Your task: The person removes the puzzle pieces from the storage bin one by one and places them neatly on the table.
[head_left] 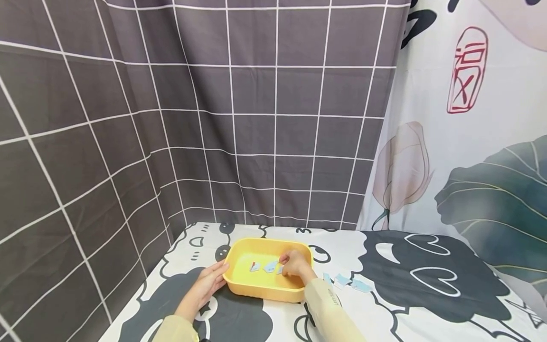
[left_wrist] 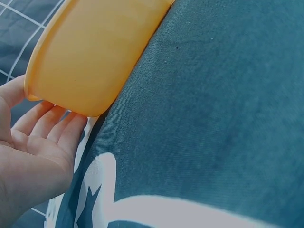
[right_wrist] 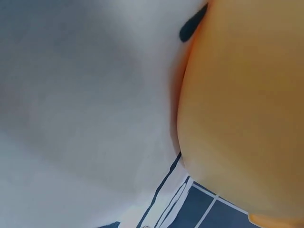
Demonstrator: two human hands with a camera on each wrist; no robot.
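Observation:
A yellow plastic basin (head_left: 265,290) rests on the patterned cloth in the head view. My left hand (head_left: 207,284) grips its left end; in the left wrist view the thumb is at the rim and the fingers (left_wrist: 66,130) lie against the outer wall. Inside the basin are a torn paper piece with a red mark (head_left: 254,267) and a light blue one (head_left: 270,267). My right hand (head_left: 296,264) reaches over the right wall, its curled fingers pinching another small paper piece (head_left: 279,270) low over the floor. The right wrist view shows only the basin's outer wall (right_wrist: 242,109) and cloth.
Several light blue paper scraps (head_left: 361,285) lie on the black-and-white cartoon cloth (head_left: 410,327), just right of the basin. A dark grid curtain (head_left: 295,137) hangs behind and along the left. A white floral curtain (head_left: 427,104) hangs at the right.

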